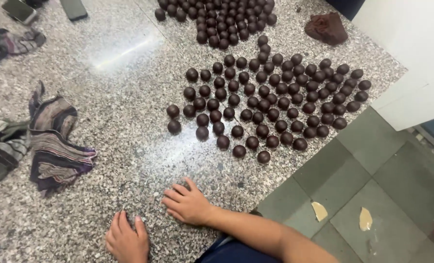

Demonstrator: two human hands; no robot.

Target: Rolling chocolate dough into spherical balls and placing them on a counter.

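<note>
Head view, left hand: the left hand (pixel 127 239) lies flat at the near edge of the speckled stone counter (pixel 110 73), fingers spread and holding nothing
Head view, right hand: the right hand (pixel 187 203) rests palm down just beside the left one, fingers loosely extended and empty; its forearm runs off to the lower right
Head view, dark balls: a large group of dark brown balls (pixel 270 100) sits in rough rows on the counter, well apart from both hands; the nearest ball (pixel 263 157) lies beyond the right hand
Head view, far cluster: a second, tighter cluster of balls (pixel 217 19) sits at the top edge
Head view, dough: a brown lump (pixel 326 28), probably the same mixture, lies near the counter's far right corner
Head view, cloth: a striped rag (pixel 54 141) lies crumpled to the left
Head view, phone: a phone (pixel 18 9) sits at the top left
Head view, floor: grey tiles (pixel 372 195) with two pale scraps (pixel 319 211)
</note>
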